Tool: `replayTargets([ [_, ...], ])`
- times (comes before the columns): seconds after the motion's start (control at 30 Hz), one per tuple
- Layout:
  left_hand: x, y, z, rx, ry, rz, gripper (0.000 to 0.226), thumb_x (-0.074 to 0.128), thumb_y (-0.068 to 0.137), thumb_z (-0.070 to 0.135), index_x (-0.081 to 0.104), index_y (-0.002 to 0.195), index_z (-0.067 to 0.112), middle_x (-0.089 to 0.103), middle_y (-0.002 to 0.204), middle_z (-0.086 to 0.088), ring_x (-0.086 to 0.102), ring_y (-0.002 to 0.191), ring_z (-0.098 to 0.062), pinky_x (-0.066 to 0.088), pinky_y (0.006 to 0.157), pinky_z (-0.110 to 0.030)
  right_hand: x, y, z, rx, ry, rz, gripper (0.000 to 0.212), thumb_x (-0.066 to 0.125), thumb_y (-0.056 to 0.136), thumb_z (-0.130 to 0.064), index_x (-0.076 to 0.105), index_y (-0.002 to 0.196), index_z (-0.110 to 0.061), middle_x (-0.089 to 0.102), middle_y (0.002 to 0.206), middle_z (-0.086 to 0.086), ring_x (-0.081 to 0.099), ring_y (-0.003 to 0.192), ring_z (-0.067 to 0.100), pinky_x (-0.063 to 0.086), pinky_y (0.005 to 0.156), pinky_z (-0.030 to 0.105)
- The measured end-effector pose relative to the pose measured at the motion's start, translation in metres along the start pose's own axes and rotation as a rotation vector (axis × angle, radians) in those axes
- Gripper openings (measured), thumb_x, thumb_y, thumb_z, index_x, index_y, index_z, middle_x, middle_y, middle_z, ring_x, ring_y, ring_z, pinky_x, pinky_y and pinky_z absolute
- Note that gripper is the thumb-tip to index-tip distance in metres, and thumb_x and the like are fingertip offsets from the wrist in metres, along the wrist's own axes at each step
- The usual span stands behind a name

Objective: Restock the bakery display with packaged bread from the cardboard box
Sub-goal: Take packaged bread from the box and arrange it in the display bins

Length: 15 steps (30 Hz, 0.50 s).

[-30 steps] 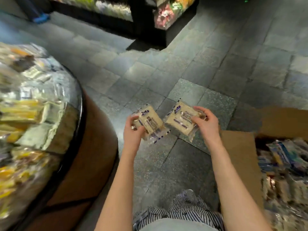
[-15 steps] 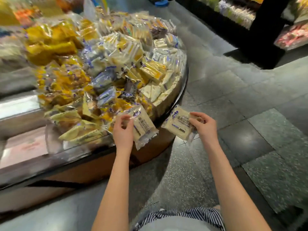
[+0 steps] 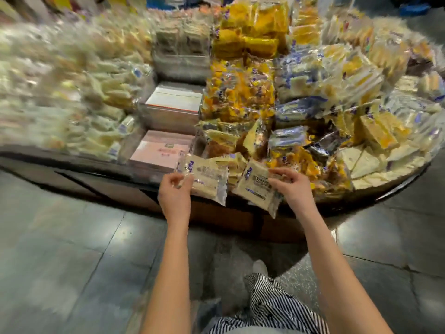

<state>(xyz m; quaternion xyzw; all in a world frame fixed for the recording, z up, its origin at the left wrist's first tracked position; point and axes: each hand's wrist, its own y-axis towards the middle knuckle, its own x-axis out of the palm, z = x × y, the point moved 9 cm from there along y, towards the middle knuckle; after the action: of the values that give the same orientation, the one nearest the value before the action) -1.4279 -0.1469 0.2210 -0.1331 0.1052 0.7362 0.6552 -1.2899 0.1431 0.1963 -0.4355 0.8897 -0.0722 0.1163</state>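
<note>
My left hand (image 3: 174,196) pinches a bread pack (image 3: 207,175). My right hand (image 3: 292,189) pinches a second pack (image 3: 257,186). I should lay both flat on the pile (image 3: 252,143) just past my fingers, gently.

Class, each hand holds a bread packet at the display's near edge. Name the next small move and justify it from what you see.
Probably ease both forward and set them down on the similar pale packets just beyond. The left hand grips the left packet, the right hand pinches the right packet, and both hang at the display rim.
</note>
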Motion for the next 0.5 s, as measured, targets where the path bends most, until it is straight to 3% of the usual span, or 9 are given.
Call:
replayTargets([
  [0.1, -0.032, 0.028, -0.014, -0.034, -0.018, 0.101, 0.019, 0.077, 0.085, 0.018, 0.061, 0.092, 0.011, 0.064, 0.096, -0.002, 0.059, 0.093, -0.018, 0.047, 0.084, -0.029, 0.046, 0.027, -0.016, -0.031, -0.026, -0.06, 0.017, 0.072, 0.088, -0.014, 0.072, 0.103, -0.022, 0.067, 0.095, -0.008, 0.064, 0.082, -0.003, 0.051, 0.059, 0.012],
  [0.23, -0.054, 0.068, -0.016, -0.012, -0.059, 0.192, 0.018, 0.075, 0.085, 0.013, 0.06, 0.093, 0.007, 0.061, 0.09, 0.001, 0.056, 0.085, -0.012, 0.044, 0.072, -0.009, 0.092, 0.073, -0.041, -0.075, -0.006, -0.092, 0.018, 0.071, 0.088, -0.009, 0.072, 0.102, -0.02, 0.069, 0.088, -0.005, 0.063, 0.066, -0.011, 0.051, 0.056, 0.014],
  [0.4, -0.053, 0.137, -0.006, -0.013, -0.129, 0.241, 0.02, 0.075, 0.085, 0.015, 0.058, 0.087, 0.026, 0.061, 0.095, 0.005, 0.058, 0.09, -0.01, 0.048, 0.079, -0.023, 0.152, 0.144, -0.083, -0.088, 0.066, -0.139, 0.023, 0.07, 0.087, -0.006, 0.073, 0.107, -0.016, 0.069, 0.089, -0.006, 0.066, 0.076, 0.001, 0.051, 0.062, 0.014],
  [0.5, -0.049, 0.173, 0.012, 0.03, -0.175, 0.271, 0.014, 0.071, 0.089, 0.014, 0.062, 0.095, 0.024, 0.062, 0.108, 0.002, 0.057, 0.094, 0.002, 0.048, 0.077, -0.01, 0.189, 0.18, -0.107, -0.111, 0.064, -0.184, 0.023, 0.069, 0.088, -0.005, 0.072, 0.108, -0.016, 0.068, 0.092, -0.005, 0.064, 0.077, 0.002, 0.05, 0.059, 0.013],
])
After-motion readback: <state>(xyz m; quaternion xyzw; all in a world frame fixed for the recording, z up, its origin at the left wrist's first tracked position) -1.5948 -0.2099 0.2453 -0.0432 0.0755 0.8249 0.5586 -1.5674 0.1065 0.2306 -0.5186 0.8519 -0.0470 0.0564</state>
